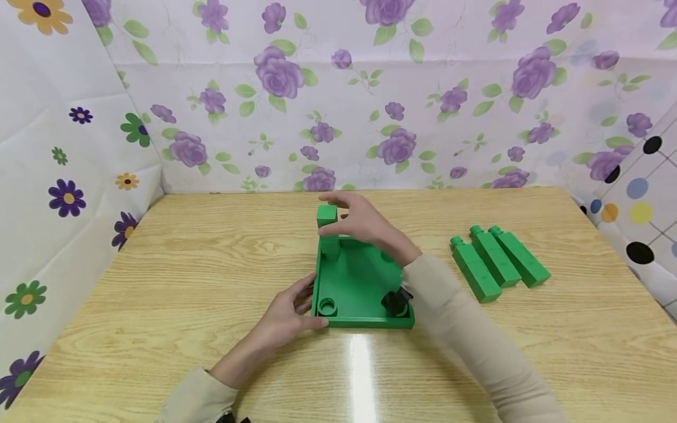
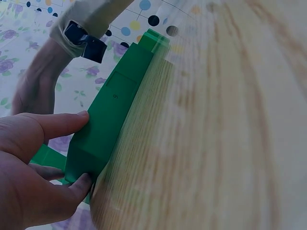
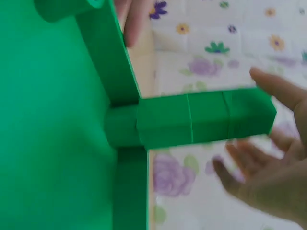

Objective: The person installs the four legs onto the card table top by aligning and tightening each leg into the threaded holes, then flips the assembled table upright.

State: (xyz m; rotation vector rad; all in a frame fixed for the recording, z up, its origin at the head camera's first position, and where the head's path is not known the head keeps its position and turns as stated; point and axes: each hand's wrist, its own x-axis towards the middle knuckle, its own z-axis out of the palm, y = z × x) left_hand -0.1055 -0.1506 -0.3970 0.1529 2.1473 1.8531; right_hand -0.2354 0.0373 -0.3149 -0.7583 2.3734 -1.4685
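A square green tray-like base (image 1: pixel 365 282) with raised edges and round corner sockets lies on the table. One square green leg (image 3: pixel 206 117) stands upright in its far left corner. My left hand (image 1: pixel 285 314) grips the near left corner, thumb at the front wall and fingers along the left side. Around the top of the leg is my right hand (image 1: pixel 365 220), its thumb and fingers spread to either side; the right wrist view shows gaps between them and the leg. The near left socket (image 1: pixel 320 309) holds nothing. My right forearm hides part of the base's right side.
Three more green legs (image 1: pixel 495 258) with threaded ends lie side by side on the wooden table (image 1: pixel 211 247), right of the base. A flowered cloth (image 1: pixel 338 117) hangs along the table's far edge, with others at both sides. A black wrist device (image 1: pixel 395 301) sits under my right sleeve.
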